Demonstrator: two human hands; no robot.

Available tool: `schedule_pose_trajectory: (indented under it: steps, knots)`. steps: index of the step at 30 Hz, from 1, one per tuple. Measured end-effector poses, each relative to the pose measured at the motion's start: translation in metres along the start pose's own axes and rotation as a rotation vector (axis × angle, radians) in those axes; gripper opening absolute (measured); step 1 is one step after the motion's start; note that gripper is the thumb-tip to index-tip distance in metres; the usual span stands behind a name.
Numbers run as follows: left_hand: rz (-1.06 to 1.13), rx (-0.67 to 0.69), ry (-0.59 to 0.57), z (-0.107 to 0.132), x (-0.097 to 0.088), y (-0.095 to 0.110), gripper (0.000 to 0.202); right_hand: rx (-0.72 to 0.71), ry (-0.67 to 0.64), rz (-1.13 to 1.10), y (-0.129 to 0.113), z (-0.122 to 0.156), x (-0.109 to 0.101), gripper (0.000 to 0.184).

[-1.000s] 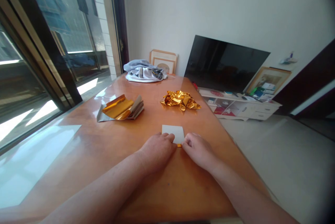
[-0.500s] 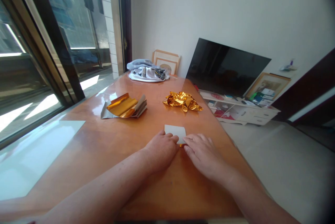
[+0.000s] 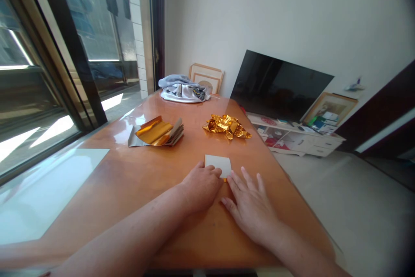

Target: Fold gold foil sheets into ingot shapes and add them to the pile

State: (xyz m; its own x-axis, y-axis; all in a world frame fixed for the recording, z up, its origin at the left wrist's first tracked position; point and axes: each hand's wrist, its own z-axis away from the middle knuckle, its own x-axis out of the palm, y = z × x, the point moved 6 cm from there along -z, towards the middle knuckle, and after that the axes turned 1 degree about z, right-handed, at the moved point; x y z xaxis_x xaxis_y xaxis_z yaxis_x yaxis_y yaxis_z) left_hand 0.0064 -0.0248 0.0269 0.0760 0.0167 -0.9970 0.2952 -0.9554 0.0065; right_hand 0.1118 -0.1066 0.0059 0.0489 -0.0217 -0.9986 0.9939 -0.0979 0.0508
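Note:
A small sheet of paper, pale side up with a strip of gold foil at its near edge, lies flat on the table in front of me. My left hand is closed, its curled fingers pressed down on the sheet's near left part. My right hand lies open with spread fingers, its fingertips at the sheet's near right corner and the thumb apart on the table. Beyond the sheet is a heap of crumpled gold foil pieces. A stack of gold foil paper rests further left, its top sheet curled.
The brown table carries a white sheet at the left and a bundle of cloth at the far end. A television and a white cabinet stand beyond its right side. Glass doors line the left.
My right hand has lifted its pinch from the near edge of the paper, opening and spreading its fingers slightly nearer to me. The left hand stays put on the sheet.

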Motion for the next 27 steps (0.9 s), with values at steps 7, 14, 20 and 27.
schedule_pose_trajectory:
  steps: [7, 14, 20, 27]
  knots:
    - [-0.003, -0.013, 0.026, -0.001, 0.002, 0.000, 0.022, 0.086, 0.007, 0.008, -0.001, 0.004, 0.005, 0.073]
    - [-0.029, -0.044, 0.049, -0.003, 0.000, 0.004, 0.020, 0.139, 0.017, -0.026, 0.002, 0.004, 0.006, 0.075]
    - [-0.039, -0.056, 0.017, -0.009, -0.003, 0.008, 0.029, 0.165, 0.048, -0.050, 0.004, 0.007, 0.009, 0.086]
    - [-0.102, -0.067, -0.050, -0.013, -0.006, 0.017, 0.030, 0.074, 0.107, -0.118, 0.000, 0.008, 0.001, 0.080]
